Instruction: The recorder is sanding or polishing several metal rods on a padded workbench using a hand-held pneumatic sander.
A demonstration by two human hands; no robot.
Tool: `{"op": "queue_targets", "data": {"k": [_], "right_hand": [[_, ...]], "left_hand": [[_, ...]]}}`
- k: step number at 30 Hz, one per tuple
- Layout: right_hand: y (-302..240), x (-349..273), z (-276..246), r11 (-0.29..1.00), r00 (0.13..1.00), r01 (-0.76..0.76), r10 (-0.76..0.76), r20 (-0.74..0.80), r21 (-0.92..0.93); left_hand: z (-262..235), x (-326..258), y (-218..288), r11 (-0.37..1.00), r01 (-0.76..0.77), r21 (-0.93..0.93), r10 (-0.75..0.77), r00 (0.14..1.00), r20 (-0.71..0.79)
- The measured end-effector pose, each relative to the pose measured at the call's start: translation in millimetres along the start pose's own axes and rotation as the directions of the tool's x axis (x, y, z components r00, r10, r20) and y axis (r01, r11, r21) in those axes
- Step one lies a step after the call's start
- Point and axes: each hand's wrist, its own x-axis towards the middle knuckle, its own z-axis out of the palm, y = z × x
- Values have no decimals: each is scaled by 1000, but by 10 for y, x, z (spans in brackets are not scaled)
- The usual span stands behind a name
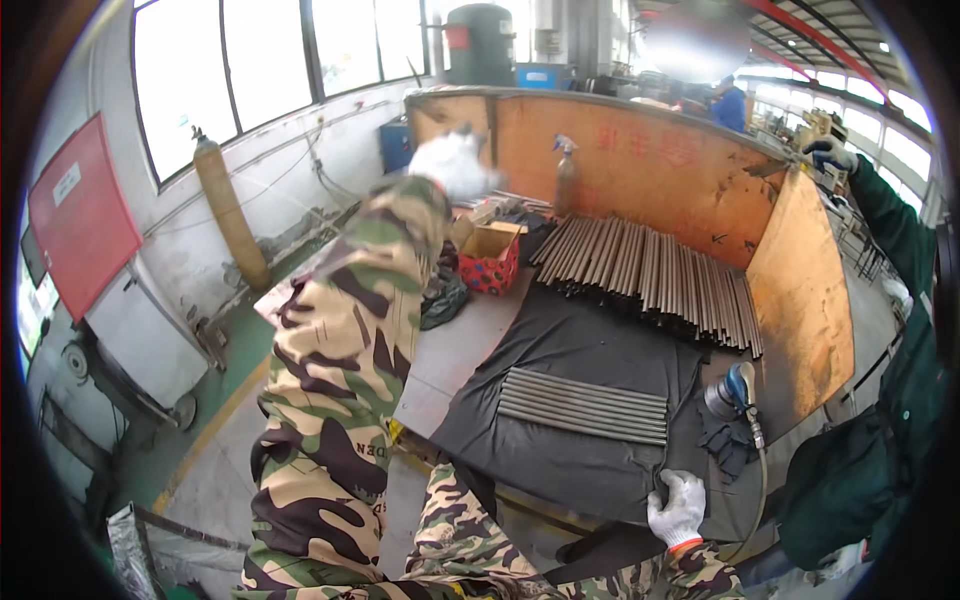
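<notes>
My left hand (455, 165), in a white work glove, reaches far out over the back left of the bench. Motion blurs its fingers, so I cannot tell whether it holds anything. My right hand (678, 510), gloved in white with an orange cuff, rests at the near edge of a black cloth (610, 350), thumb and fingers apart. On this cloth lies a neat row of several grey metal rods (583, 405), just beyond that hand. Behind them is a large stack of brownish metal rods (650, 280).
An orange board (640, 150) walls the bench's back. A clear spray bottle (565, 175) and a red patterned box (490, 265) stand near it. A hand sander (730, 392) with a hose sits right. A co-worker's green sleeve (890, 215) is close at right. A gas cylinder (230, 215) leans left.
</notes>
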Motion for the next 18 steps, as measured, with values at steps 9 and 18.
{"op": "queue_targets", "data": {"k": [9,18], "right_hand": [[-218,259,-242,985,951,-172,167,260,-1],[-169,168,-170,979,947,-202,204,250,-33]], "left_hand": [[2309,-1775,642,883,-238,-404,410,809,421],[2963,-2379,1103,788,-457,-413,575,786,229]]}}
